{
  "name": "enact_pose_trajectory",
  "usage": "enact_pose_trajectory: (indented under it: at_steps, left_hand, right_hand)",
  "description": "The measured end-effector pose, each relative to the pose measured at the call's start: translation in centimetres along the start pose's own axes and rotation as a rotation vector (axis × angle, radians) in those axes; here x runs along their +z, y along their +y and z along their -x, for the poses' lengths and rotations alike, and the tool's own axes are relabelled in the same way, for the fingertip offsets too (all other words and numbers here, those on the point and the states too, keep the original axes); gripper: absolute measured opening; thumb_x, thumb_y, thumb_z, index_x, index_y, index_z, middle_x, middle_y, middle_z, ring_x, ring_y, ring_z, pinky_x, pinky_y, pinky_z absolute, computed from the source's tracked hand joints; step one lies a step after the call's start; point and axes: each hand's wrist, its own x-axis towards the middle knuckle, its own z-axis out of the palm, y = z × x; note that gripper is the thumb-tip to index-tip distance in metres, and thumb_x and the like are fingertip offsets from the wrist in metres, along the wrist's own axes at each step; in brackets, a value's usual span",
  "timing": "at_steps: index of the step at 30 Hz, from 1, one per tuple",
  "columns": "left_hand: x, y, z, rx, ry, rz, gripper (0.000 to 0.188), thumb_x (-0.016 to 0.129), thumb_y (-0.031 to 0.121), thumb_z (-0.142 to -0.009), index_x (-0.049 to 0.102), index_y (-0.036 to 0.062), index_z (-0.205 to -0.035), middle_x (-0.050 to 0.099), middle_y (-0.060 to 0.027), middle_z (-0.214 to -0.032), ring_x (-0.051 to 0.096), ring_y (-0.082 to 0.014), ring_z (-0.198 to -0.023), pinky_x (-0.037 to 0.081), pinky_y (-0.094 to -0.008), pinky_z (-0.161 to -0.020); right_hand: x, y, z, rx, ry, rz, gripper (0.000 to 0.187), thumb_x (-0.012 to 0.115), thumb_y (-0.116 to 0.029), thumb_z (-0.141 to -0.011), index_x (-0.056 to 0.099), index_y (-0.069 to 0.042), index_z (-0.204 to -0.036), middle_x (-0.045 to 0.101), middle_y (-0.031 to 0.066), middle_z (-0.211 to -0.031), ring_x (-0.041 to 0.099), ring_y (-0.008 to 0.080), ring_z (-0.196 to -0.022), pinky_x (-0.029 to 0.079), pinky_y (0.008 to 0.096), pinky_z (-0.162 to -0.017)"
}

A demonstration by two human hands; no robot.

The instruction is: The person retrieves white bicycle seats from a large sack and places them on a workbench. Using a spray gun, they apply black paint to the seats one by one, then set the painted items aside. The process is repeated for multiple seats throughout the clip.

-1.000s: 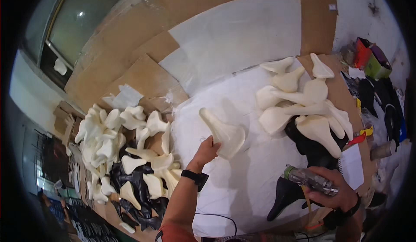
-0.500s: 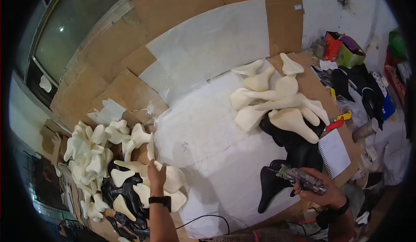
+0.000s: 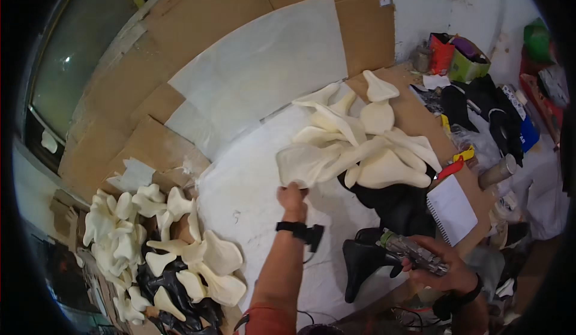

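Observation:
My left hand (image 3: 292, 198) is closed on the near edge of a cream foam bicycle saddle pad (image 3: 305, 162), at the left side of the right-hand pile. Its fingertips are partly hidden by the pad. In my right hand (image 3: 443, 266) is a grey metal hand tool (image 3: 414, 252) with a greenish end, pointing up and to the left; its exact kind is unclear. Just left of that tool lies a black bicycle saddle (image 3: 362, 264). More cream pads (image 3: 393, 168) overlap one another beyond my hands, partly on top of black saddles (image 3: 408, 212).
A second heap of cream pads (image 3: 117, 230) with black covers (image 3: 174, 299) lies at the left. White sheeting (image 3: 240, 179) covers the tabletop. At the right are a spiral notebook (image 3: 453, 209), a red-handled tool (image 3: 451, 168), a metal cylinder (image 3: 498, 172) and an open green box (image 3: 471, 65).
My left hand has moved from the left heap to the right-hand pile and gripped a pad. Pads there lie differently. My right hand still holds the tool; the view has shifted slightly.

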Motion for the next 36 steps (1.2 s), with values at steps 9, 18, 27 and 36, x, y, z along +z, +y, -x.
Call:
enact_pose_trajectory:
  at_steps: [9,18,27,36]
  left_hand:
    - [-21.5,13.6,3.3,0.416,-0.022,-0.695,0.024,0.052,0.006,-0.077,0.064,-0.0060,-0.095,0.060,-0.0077,-0.058,0.055,-0.0118,-0.046,0.046,-0.0258,-0.044]
    - [-29.4,12.1,3.0,0.372,0.058,-0.586,0.019,0.049,0.007,-0.080,0.064,-0.0043,-0.084,0.057,-0.0059,-0.058,0.054,-0.0128,-0.045,0.044,-0.0258,-0.041]
    - [-29.2,10.4,1.3,0.534,-0.054,-0.852,0.013,0.054,0.014,-0.074,0.059,0.0026,-0.070,0.053,-0.0096,-0.058,0.055,-0.0219,-0.051,0.046,-0.0329,-0.052]
    - [-22.6,11.4,10.0,0.511,-0.244,-0.871,0.020,0.050,0.021,-0.080,0.051,0.0039,-0.092,0.048,-0.0132,-0.084,0.050,-0.0271,-0.074,0.043,-0.0376,-0.067]
  right_hand:
    - [4.0,-0.9,-0.4,-0.178,-0.290,0.439,0.057,0.072,-0.017,-0.076,0.047,-0.003,-0.124,0.062,0.0059,-0.088,0.057,0.0089,-0.073,0.046,0.0241,-0.067]
    - [10.6,-2.2,4.2,-0.436,-0.208,0.418,0.053,0.069,-0.016,-0.075,0.049,-0.001,-0.122,0.063,0.0064,-0.083,0.062,0.0118,-0.073,0.050,0.0242,-0.069]
    - [7.9,0.9,15.4,-0.277,-0.095,0.463,0.052,0.063,-0.019,-0.085,0.042,-0.004,-0.130,0.059,0.0128,-0.109,0.058,0.0209,-0.098,0.046,0.0310,-0.084]
    - [4.5,5.3,26.4,-0.465,0.239,0.793,0.054,0.059,-0.022,-0.086,0.038,-0.002,-0.132,0.057,0.0234,-0.108,0.056,0.0374,-0.097,0.046,0.0397,-0.082]
